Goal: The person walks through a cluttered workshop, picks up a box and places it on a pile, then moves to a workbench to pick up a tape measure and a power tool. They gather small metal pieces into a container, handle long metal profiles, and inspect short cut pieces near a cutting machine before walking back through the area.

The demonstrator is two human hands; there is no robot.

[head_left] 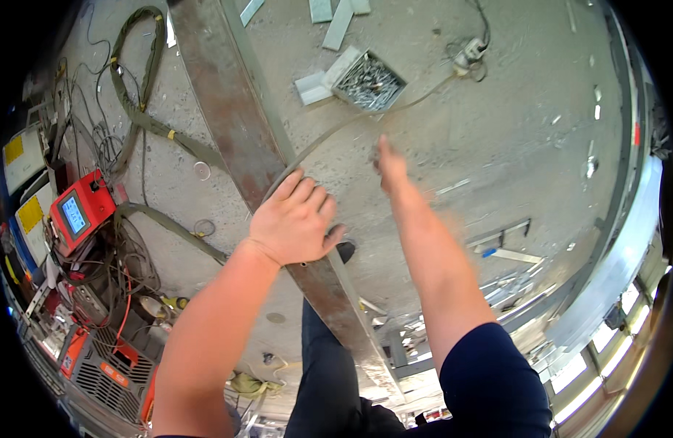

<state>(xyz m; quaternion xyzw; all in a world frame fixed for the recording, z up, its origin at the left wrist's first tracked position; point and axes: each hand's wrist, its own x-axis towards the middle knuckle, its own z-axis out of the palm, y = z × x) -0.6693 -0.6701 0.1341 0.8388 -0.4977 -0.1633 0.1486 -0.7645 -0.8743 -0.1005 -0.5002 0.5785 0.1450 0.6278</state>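
A long, rust-stained steel beam [230, 109] runs from the upper left down past my legs. My left hand [292, 219] lies over it, palm down, fingers curled round the right edge and thumb apart. A grey cable [329, 133] passes along the beam's edge at that hand. My right hand [389, 164] is out to the right of the beam, above the floor. It is smeared by motion, so its fingers cannot be read. Just beyond it sits an open box [369, 80] full of metal fasteners, apparently screws or bolts.
Flat metal plates [338, 25] lie beyond the box. The cable ends at a plug connection [469, 55] on the floor. At left are a wrapped hose [161, 128], a red unit with a lit display [77, 213] and an orange-black machine [110, 376]. Metal offcuts [519, 281] lie at right.
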